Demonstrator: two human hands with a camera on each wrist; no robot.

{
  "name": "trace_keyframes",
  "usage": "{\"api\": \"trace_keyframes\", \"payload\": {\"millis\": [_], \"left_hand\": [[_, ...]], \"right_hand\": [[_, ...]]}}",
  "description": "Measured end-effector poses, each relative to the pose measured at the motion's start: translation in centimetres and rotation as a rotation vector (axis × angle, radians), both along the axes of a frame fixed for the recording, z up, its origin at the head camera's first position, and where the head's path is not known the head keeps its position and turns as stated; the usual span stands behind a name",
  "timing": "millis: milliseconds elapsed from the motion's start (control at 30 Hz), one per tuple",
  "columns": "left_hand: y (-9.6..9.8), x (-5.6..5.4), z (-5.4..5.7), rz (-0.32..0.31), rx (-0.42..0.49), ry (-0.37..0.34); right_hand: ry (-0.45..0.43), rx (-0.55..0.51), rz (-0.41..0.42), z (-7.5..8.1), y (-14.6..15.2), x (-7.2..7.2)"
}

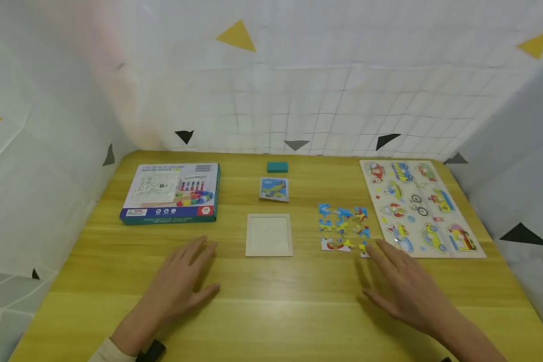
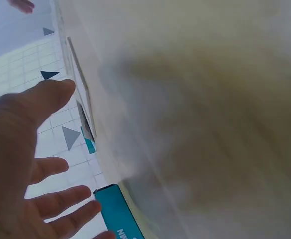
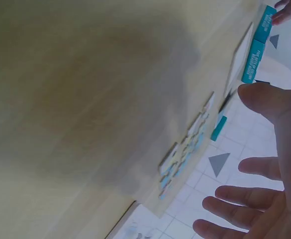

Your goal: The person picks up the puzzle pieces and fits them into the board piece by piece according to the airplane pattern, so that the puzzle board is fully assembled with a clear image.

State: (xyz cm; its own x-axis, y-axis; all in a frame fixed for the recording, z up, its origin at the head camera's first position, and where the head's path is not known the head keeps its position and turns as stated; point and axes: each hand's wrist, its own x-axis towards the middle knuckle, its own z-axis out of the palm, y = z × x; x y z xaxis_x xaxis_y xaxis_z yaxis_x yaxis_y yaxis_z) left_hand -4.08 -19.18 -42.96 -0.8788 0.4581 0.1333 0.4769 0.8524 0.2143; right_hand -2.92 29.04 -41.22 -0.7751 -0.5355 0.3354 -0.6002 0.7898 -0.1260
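Observation:
My left hand [image 1: 176,276] hovers low over the left front of the table, fingers spread and holding nothing. My right hand [image 1: 404,289] is in a similar loose pose on the right, its index fingertip right by the corner of the jigsaw pieces [image 1: 344,213]. Those pieces lie in loose rows, with blue, yellow, red and white printing. Between the hands is a shallow square wooden puzzle tray [image 1: 269,236] with a raised rim. Behind it sits a small picture card [image 1: 273,189] showing a yellow airplane. Both wrist views show relaxed fingers with nothing in them.
A boxed bead set [image 1: 169,193] lies at the back left. At the back right is a wooden vehicle puzzle board [image 1: 412,218]. A small teal block [image 1: 277,167] sits near the table's rear edge, in front of a white patterned cloth [image 1: 262,100].

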Motion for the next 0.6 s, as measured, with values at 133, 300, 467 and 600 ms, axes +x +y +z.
{"api": "trace_keyframes", "payload": {"millis": [133, 300, 467, 600], "left_hand": [[0.6, -0.8, 0.1, -0.004, 0.077, -0.015], [1.5, -2.1, -0.1, -0.038, 0.136, -0.032], [2.4, -3.3, -0.5, -0.070, 0.167, -0.056], [3.1, -4.2, -0.8, -0.064, 0.180, -0.080]], "right_hand": [[0.036, -0.056, 0.018, 0.1, -0.2, -0.7], [0.032, -0.072, 0.024, 0.5, -0.4, -1.5], [0.017, -0.081, 0.033, 0.9, -0.7, -2.4], [0.020, -0.091, 0.033, 1.2, -1.0, -3.1]]}}
